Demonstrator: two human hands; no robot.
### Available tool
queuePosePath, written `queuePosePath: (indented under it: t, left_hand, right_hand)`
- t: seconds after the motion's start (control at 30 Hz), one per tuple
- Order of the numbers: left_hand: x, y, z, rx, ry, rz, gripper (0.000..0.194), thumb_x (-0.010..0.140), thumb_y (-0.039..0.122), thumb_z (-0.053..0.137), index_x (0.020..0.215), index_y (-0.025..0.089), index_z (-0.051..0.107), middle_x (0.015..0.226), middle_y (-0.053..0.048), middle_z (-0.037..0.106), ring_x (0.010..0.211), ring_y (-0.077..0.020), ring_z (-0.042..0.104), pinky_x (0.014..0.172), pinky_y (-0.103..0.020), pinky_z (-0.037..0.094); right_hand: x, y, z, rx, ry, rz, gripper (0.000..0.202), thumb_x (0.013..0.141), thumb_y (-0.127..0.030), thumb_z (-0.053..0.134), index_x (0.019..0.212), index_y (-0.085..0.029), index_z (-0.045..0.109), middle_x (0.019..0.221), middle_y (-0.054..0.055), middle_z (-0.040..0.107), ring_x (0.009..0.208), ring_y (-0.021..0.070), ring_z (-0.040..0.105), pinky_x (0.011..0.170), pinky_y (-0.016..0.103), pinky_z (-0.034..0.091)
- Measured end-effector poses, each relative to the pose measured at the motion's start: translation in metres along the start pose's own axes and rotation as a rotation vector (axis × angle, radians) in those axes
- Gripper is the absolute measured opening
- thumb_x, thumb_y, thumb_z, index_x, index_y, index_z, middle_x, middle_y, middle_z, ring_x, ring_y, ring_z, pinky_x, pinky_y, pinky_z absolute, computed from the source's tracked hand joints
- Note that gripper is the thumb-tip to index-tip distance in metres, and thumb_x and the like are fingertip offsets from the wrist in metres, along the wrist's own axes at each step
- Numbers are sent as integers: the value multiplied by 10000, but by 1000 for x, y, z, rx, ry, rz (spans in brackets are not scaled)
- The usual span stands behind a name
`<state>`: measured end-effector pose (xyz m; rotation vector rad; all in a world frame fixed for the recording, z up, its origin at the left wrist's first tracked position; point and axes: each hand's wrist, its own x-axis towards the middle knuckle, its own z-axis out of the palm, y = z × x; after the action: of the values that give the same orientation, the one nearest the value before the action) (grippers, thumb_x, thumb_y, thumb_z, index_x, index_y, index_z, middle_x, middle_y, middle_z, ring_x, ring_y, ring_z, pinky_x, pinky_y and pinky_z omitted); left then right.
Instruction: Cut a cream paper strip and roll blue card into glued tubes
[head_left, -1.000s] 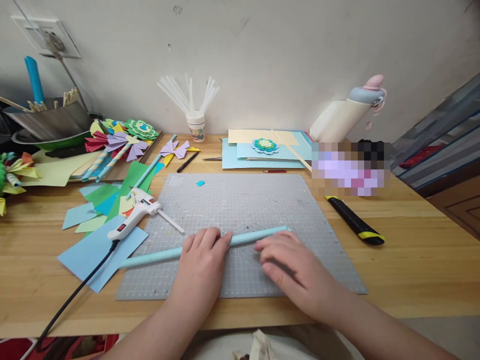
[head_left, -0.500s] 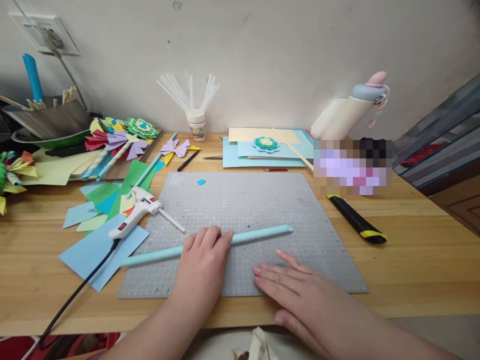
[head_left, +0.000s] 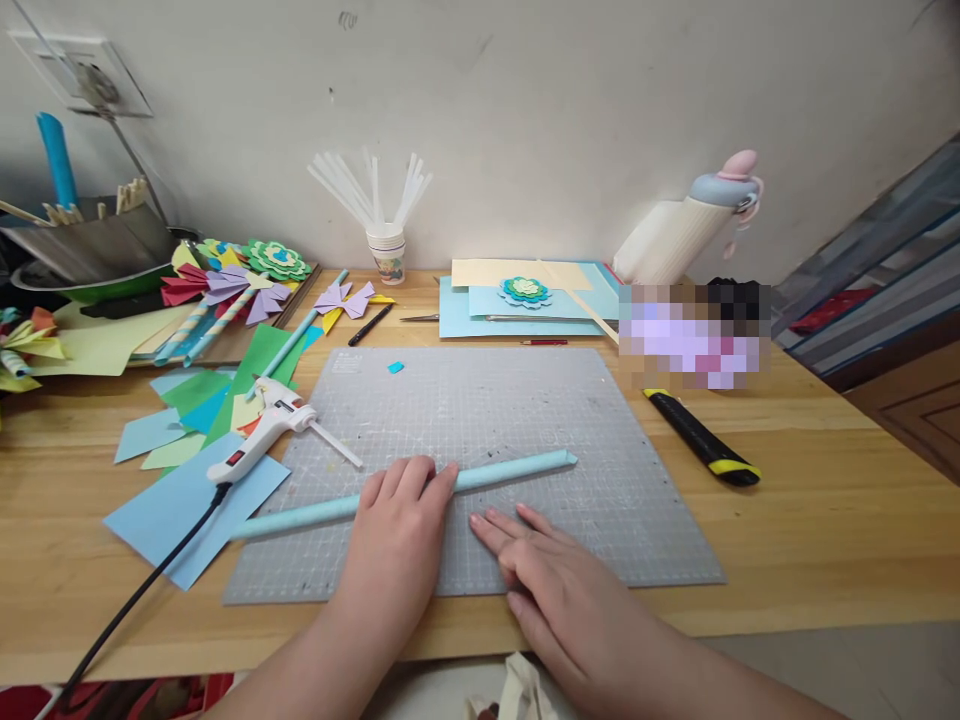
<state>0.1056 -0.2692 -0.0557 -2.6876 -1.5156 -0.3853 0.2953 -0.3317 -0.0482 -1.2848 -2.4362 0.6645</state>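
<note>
A long light-blue rolled paper tube [head_left: 517, 471] lies slanted across the grey cutting mat [head_left: 630, 540], its left end reaching past the mat's edge. My left hand [head_left: 401, 525] is closed over the tube's middle, fingers curled around its far side. Just right of it, my right hand [head_left: 555, 580] rests palm down near the mat's front edge, fingers stretched out, apart from the tube and holding nothing. A white glue gun [head_left: 262, 430] with a clear glue stick lies left of the tube, partly on blue paper [head_left: 180, 510]. A small blue paper scrap [head_left: 395, 368] sits on the mat.
A black-and-yellow utility knife [head_left: 701, 437] lies to the right. Behind the mat are a paper cup [head_left: 387, 256] of white sticks, a black pen [head_left: 370, 325] and paper sheets bearing a layered paper flower [head_left: 525, 292]. Paper pinwheels and a metal pot [head_left: 90, 245] stand at left.
My right hand has slid left across the mat, closer to my left hand. The left hand keeps its hold on the tube. The whole view has shifted slightly.
</note>
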Motion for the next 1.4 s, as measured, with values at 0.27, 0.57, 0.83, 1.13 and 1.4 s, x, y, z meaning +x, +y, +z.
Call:
queuePosePath:
  t: [0.27, 0.57, 0.83, 1.13, 1.4]
  left_hand:
    - [0, -2, 1, 28, 28, 21, 296, 898, 133, 496, 1161, 227, 593, 1013, -56, 612, 934, -223, 545, 789, -370, 386]
    - [-1, -4, 4, 17, 37, 26, 328, 880, 94, 515, 1176, 222, 579, 1025, -49, 605, 955, -220, 534, 799, -364, 377]
    - [-2, -4, 5, 9, 63, 26, 317, 879, 109, 532, 1172, 221, 578, 1009, -50, 601, 941, -223, 534, 782, -367, 376]
    - [-2, -3, 6, 9, 73, 27, 315, 883, 105, 510, 1164, 225, 586, 1011, -58, 606, 942, -226, 535, 788, -369, 383]
    - [-2, -3, 5, 8, 52, 17, 327, 882, 101, 510, 1172, 232, 583, 1017, -57, 604, 936, -226, 537, 790, -370, 385]
  right_hand:
    - [2, 5, 2, -88, -12, -63, 333, 928, -151, 373, 1213, -116, 542, 1434, 84, 456, 1334, 204, 390, 1152, 421, 271]
    - [-12, 10, -21, 82, -66, 10, 320, 886, -133, 475, 1200, -190, 496, 1273, 72, 581, 1167, 207, 527, 1026, 417, 415]
    - [25, 13, -10, 258, 128, 245, 162, 853, -40, 532, 868, -200, 543, 959, 14, 536, 862, 151, 528, 774, 304, 450]
    - [35, 11, -3, -15, 87, 285, 170, 878, -55, 505, 753, -171, 510, 847, 23, 520, 755, 165, 503, 646, 295, 379]
    - [27, 15, -18, 79, 7, 238, 159, 922, -113, 442, 786, -192, 467, 844, 13, 525, 753, 162, 481, 651, 292, 354]
